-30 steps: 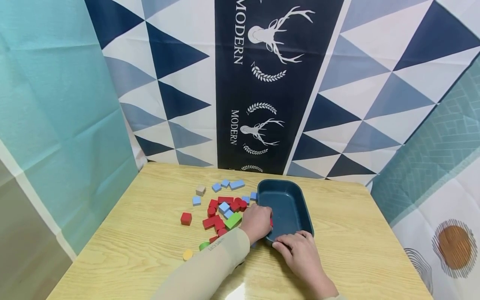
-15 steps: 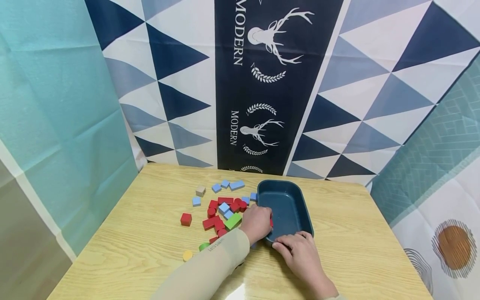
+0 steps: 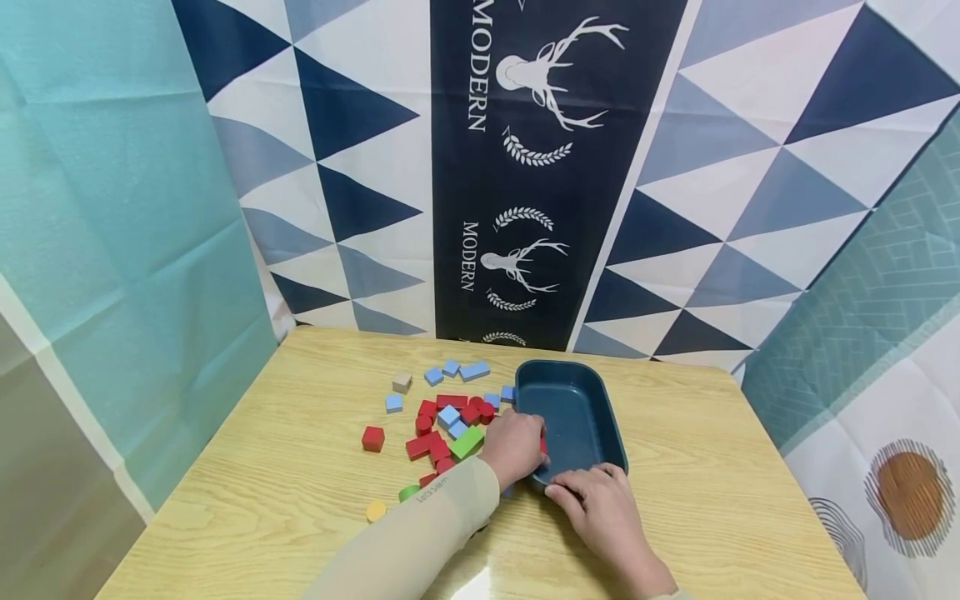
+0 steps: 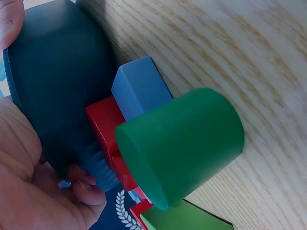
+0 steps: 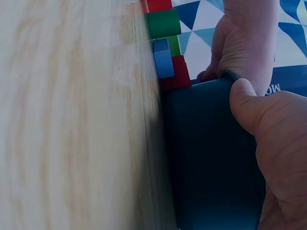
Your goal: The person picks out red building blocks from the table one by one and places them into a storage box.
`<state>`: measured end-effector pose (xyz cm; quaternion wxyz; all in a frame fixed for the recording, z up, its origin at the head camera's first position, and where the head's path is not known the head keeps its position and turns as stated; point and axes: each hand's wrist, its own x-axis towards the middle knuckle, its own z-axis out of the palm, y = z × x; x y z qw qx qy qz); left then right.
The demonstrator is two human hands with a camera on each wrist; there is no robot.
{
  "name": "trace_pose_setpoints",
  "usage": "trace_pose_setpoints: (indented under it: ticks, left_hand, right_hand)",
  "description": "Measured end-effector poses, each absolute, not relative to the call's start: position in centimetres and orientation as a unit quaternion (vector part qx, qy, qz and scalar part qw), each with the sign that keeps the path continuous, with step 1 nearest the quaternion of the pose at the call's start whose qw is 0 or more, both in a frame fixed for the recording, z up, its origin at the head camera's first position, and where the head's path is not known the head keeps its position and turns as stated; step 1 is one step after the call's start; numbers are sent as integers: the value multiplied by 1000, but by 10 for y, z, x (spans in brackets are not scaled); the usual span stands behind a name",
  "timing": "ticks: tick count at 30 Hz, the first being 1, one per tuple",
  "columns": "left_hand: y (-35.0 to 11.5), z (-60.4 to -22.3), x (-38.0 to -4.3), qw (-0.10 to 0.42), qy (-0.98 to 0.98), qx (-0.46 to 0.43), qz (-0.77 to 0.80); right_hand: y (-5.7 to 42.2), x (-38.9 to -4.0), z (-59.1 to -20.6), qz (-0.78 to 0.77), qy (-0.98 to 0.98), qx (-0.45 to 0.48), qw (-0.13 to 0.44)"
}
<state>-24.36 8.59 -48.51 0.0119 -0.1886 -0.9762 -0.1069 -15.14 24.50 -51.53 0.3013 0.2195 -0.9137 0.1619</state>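
Note:
A dark blue plastic bin stands on the wooden table. My left hand reaches over its left rim with curled fingers, and a small red block shows at the fingertips inside the bin. In the left wrist view, some fingers curl down outside the bin wall; the grip on the block is mostly hidden. My right hand grips the near rim, its thumb outside the wall. Beside the bin, in the left wrist view, lie a green cylinder, a blue block and a red block.
Left of the bin spreads a loose pile of red blocks with blue pieces and a light green block. Farther out lie a lone red cube, a tan cube and a yellow piece. Patterned cloth hangs behind.

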Motion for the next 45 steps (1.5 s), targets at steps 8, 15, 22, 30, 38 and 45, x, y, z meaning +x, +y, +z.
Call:
trace_pose_setpoints:
  ticks: [8, 15, 22, 30, 38, 45]
  left_hand:
    - [86, -484, -242, -1, -975, -184, -124]
    - [83, -483, -236, 30, -975, -201, -93]
    - [62, -470, -231, 48, -967, -194, -155]
    - [-6, -438, -236, 18, -945, -193, -265]
    - [-71, -437, -218, 11, -949, -170, -265]
    - [-90, -460, -194, -46, -942, -232, -237]
  right_hand:
    - [245, -149, -517, 166, -918, 212, 293]
    - [245, -148, -518, 166, -922, 205, 285]
    - [247, -148, -521, 167, -923, 201, 283]
    - [245, -150, -515, 179, -933, 184, 253]
    - [244, -152, -514, 172, -931, 189, 262]
    - [244, -152, -513, 175, -930, 191, 260]
